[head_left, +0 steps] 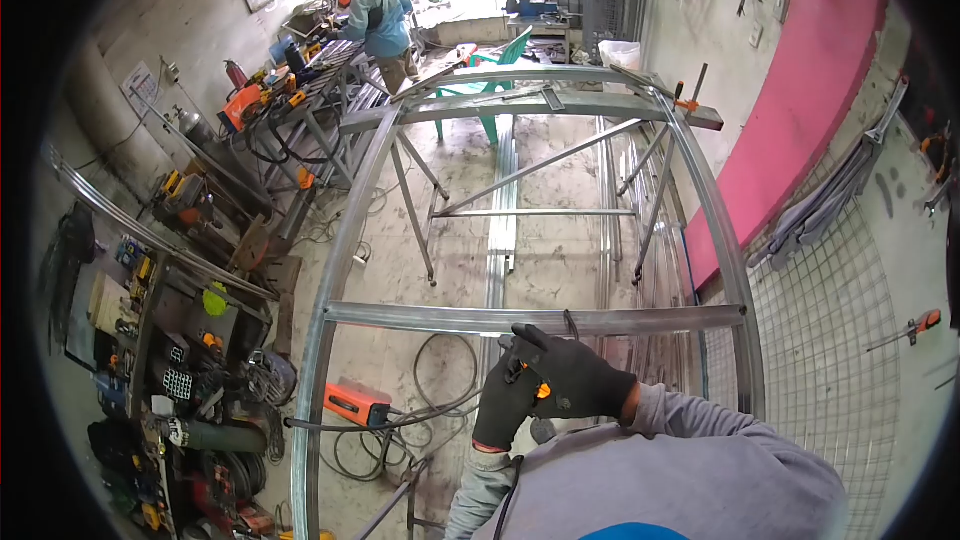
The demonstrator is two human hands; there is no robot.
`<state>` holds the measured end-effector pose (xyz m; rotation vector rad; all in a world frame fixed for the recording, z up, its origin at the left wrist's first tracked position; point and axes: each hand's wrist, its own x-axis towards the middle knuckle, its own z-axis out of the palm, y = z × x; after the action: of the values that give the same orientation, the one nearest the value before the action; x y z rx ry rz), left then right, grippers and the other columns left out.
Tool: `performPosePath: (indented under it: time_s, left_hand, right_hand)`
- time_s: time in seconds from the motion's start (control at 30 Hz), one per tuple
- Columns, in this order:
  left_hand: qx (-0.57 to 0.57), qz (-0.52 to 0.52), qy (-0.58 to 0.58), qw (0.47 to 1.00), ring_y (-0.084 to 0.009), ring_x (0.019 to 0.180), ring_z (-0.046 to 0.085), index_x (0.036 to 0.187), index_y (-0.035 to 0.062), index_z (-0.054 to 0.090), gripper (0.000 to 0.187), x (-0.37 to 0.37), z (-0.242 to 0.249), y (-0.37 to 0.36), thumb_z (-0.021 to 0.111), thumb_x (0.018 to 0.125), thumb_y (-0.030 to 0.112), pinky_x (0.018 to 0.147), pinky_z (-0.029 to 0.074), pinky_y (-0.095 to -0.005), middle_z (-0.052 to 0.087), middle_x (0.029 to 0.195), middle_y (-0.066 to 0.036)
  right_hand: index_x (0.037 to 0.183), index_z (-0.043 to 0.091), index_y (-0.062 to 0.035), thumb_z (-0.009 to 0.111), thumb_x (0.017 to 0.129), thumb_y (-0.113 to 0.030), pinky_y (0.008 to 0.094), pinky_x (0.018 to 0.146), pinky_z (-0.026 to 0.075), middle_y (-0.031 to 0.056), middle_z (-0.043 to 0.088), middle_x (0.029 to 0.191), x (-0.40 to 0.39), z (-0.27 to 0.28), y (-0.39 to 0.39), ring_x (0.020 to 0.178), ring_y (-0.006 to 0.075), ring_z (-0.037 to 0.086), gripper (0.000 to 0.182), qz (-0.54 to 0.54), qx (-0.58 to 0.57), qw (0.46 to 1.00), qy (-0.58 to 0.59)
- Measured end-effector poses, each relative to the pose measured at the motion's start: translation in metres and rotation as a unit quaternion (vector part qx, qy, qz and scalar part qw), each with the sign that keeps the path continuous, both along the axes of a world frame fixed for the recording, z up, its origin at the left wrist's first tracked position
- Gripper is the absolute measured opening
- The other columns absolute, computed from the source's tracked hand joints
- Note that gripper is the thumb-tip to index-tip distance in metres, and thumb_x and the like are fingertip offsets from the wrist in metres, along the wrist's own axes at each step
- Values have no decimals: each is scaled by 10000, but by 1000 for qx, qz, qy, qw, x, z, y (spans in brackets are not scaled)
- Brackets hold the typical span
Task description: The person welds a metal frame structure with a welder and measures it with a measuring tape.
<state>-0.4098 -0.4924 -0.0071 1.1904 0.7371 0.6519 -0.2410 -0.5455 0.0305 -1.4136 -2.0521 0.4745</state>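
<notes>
My left hand (503,410), in a black glove, rises from the bottom of the view and grips a small dark tool with orange parts (541,391). My right hand (585,378), also black-gloved, lies over the same tool from the right, fingers curled around it. Both hands sit just below the near crossbar (420,318) of a large galvanised steel frame (345,230) resting on trestles. A thin wire loop (571,321) stands at the bar just above my fingers. What kind of tool it is cannot be made out.
An orange welding machine (357,404) with coiled cables lies on the floor at lower left. Cluttered tool shelves (175,360) line the left. Another person (382,20) works at a far bench. Wire mesh (830,340) and a pink board (800,110) lean on the right wall.
</notes>
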Motion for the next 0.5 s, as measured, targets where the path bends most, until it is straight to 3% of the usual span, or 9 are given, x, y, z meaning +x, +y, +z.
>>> performPosePath:
  time_s: [0.07,0.13,0.3,0.37,0.4,0.43,0.47,0.5]
  left_hand:
    - [-8,-5,8,1000,-147,898,693,1266,10,649,340,11,9,-6,614,976,184,741,545,-313,731,1032,-81]
    - [88,6,73,993,-153,831,704,1223,5,679,320,25,19,-12,616,965,183,709,548,-324,742,923,-83]
    - [152,22,167,974,-156,710,689,1132,-7,732,285,63,22,-25,647,965,208,651,537,-326,724,789,-76]
    - [164,20,181,970,-144,680,675,1113,-12,744,281,77,21,-28,643,982,215,629,528,-312,715,763,-67]
    - [83,-15,144,986,-123,669,660,1115,-18,747,288,81,18,-27,649,998,226,617,515,-291,712,769,-57]
    - [1,-50,105,993,-102,658,645,1118,-24,749,296,87,17,-27,655,1014,236,605,502,-270,709,775,-46]
    - [2,-51,108,993,-102,658,645,1118,-24,749,296,94,19,-31,655,1014,236,605,502,-270,709,775,-46]
    - [-12,-80,89,993,-95,675,650,1120,-26,744,296,103,22,-36,644,1017,233,609,505,-254,715,802,-53]
  right_hand:
    - [1452,479,5,872,734,-365,482,820,585,257,544,1358,11,6,-6,950,432,687,898,-9,37,999,-14]
    - [1455,477,6,868,740,-358,485,808,580,246,555,1336,24,5,-13,938,422,687,893,-15,37,999,-21]
    - [1508,440,-5,865,742,-345,483,784,572,214,585,1287,63,18,-35,900,395,686,940,-10,28,999,-17]
    - [1581,364,-23,875,752,-354,452,822,577,215,609,1302,82,23,-50,948,396,697,1029,-15,11,999,-35]
    - [1581,364,-23,875,752,-354,452,822,577,215,609,1302,94,26,-59,948,396,697,1029,-15,12,999,-32]
    - [1605,327,-31,877,765,-364,444,849,573,217,630,1293,108,30,-69,976,393,702,1058,1,-56,996,72]
    - [1628,291,-40,880,777,-373,435,875,569,220,650,1285,121,31,-77,1004,389,706,1088,17,-123,977,175]
    - [1639,264,-45,882,795,-398,436,923,559,231,682,1267,132,24,-85,1044,381,710,1104,4,-39,995,95]
